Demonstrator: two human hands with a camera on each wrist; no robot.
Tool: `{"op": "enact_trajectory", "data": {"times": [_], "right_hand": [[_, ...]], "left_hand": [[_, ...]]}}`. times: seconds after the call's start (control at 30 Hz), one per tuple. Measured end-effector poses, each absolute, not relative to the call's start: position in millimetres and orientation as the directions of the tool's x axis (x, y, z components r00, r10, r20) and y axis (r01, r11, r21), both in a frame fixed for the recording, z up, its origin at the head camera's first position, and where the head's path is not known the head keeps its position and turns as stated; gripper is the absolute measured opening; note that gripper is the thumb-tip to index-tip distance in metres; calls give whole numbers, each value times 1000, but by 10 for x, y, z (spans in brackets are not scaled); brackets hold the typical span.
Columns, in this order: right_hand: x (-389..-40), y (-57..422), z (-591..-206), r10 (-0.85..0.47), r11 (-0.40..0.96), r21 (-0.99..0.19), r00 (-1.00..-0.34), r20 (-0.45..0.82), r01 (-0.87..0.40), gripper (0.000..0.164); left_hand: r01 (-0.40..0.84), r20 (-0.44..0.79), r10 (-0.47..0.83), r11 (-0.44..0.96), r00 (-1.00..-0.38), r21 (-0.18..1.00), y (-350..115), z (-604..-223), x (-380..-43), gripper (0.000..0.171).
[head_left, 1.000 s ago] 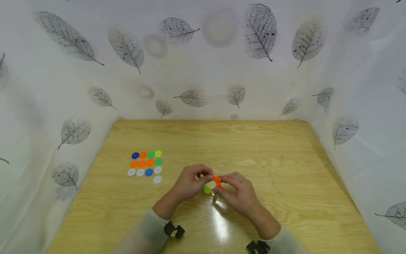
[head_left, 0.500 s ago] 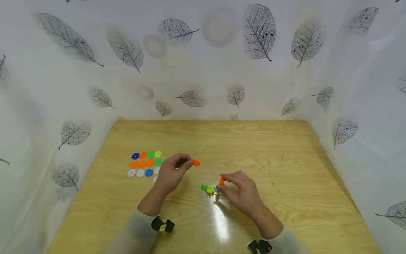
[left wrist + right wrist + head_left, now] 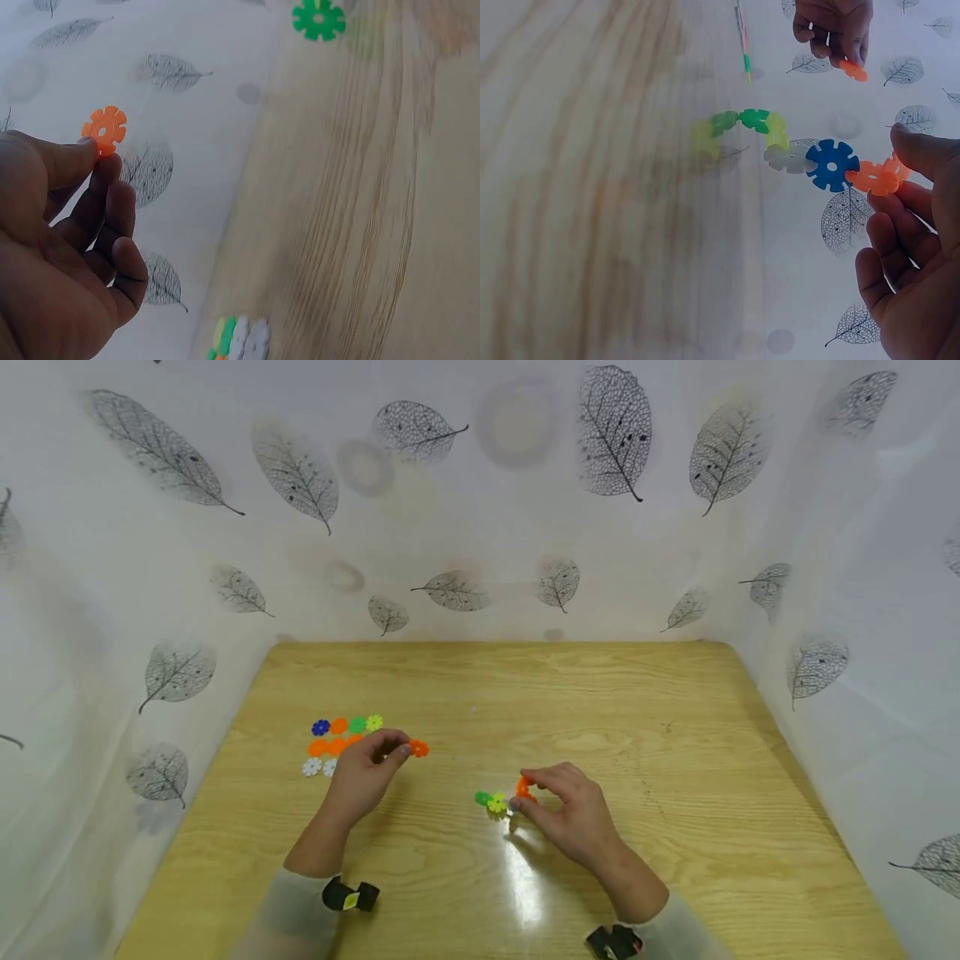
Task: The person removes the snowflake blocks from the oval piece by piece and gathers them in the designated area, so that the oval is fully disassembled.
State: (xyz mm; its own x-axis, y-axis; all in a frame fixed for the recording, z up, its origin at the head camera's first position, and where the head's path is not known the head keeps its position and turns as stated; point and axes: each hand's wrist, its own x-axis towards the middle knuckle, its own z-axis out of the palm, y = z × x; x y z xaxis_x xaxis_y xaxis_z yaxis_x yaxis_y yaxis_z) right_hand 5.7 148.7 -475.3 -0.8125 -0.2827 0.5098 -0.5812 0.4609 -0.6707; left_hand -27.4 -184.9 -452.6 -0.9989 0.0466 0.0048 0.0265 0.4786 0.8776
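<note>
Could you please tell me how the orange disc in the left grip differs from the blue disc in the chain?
Colour: the orange disc is bright orange, while the blue disc is deep blue.
Joining: the orange disc is apart from the chain; the blue disc is linked into it.
Hold: the left grip pinches the orange disc directly, whereas the right grip holds the blue disc's chain by an orange end.
Both have notched rims and a central hole.

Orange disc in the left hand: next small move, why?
Probably lower the orange disc to the table beside the rows of discs: the left hand pinches it alone, apart from the chain the right hand holds, and hangs by those rows.
</note>
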Motion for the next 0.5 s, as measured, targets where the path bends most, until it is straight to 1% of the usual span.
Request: {"op": "enact_trajectory", "data": {"times": [0.17, 0.27, 0.37, 0.5], "right_hand": [[54, 1498, -4757, -272, 472, -658, -807, 523, -586, 38], [56, 1507, -4759, -270, 474, -655, -805, 528, -589, 37], [68, 1520, -4749, -274, 472, -666, -814, 513, -578, 37], [75, 1521, -4732, -278, 478, -666, -818, 504, -573, 37]], "left_hand": [[15, 12, 9, 510, -1000, 860, -2082, -4555, -277, 29], [-10, 9, -33, 561, -999, 828, -2221, -4590, -268, 32], [-48, 1, -79, 609, -997, 791, -2352, -4628, -249, 33], [-133, -62, -131, 642, -989, 755, -2513, -4692, -213, 34]]}}
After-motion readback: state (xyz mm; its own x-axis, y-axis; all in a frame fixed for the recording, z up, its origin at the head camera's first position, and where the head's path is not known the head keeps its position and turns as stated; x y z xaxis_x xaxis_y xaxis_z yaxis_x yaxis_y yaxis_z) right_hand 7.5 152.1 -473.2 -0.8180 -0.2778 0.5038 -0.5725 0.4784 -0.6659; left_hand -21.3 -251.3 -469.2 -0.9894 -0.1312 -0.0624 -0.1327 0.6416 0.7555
